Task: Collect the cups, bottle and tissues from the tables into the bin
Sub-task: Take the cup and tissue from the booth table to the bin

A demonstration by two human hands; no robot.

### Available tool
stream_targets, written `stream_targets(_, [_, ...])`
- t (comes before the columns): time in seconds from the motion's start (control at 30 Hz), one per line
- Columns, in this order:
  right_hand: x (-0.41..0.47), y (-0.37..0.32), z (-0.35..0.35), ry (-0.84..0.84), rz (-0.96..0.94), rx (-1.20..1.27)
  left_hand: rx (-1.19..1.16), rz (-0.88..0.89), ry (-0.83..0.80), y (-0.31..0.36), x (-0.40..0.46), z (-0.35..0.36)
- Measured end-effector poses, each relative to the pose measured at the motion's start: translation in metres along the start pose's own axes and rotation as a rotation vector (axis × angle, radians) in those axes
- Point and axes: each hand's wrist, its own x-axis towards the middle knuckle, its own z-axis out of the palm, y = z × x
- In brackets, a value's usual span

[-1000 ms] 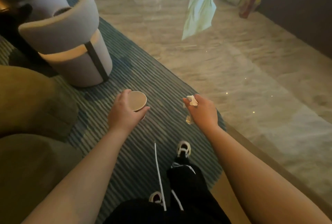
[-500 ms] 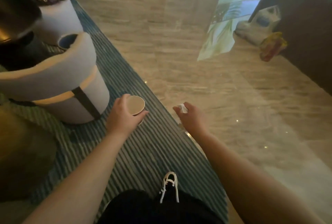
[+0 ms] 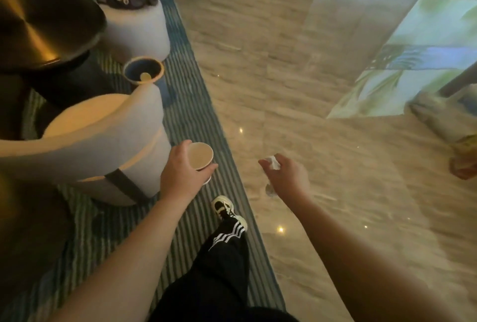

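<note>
Both hands loaded, you head for the bin.

Nearest, your left hand [image 3: 180, 177] is wrapped round the cup [image 3: 200, 156], fingers curled about its wall so the mouth faces up, likely to keep any dregs in; it hangs over the rug [image 3: 185, 104] near its right edge, just beside the chair [image 3: 103, 141]. Your right hand [image 3: 286, 175] pinches the tissue [image 3: 273, 163] between thumb and fingertips, out over the floor [image 3: 284, 76] past the rug's edge; something clear seems to hang below that hand, too blurred to name. Farther on, the bin [image 3: 143, 70] stands on the rug beyond the chair, a pale item already inside. Carrying one thing per hand probably saves you a trip.
</note>
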Motion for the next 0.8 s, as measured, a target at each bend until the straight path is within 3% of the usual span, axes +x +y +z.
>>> stream_targets(0.3, [0.306, -0.117, 0.004, -0.249, -0.184, -0.107, -0.014, -0.213, 0.137, -0.002, 0.267, 0.025])
stream_targets(0.53, [0.479, -0.208, 0.03, -0.287, -0.346, -0.067, 0.026, -0.378, 0.238, -0.015, 0.401, 0.013])
stream_targets(0.8, [0.687, -0.292, 0.094, -0.525, -0.586, -0.025, 0.08, -0.61, 0.424, -0.043, 0.558, 0.052])
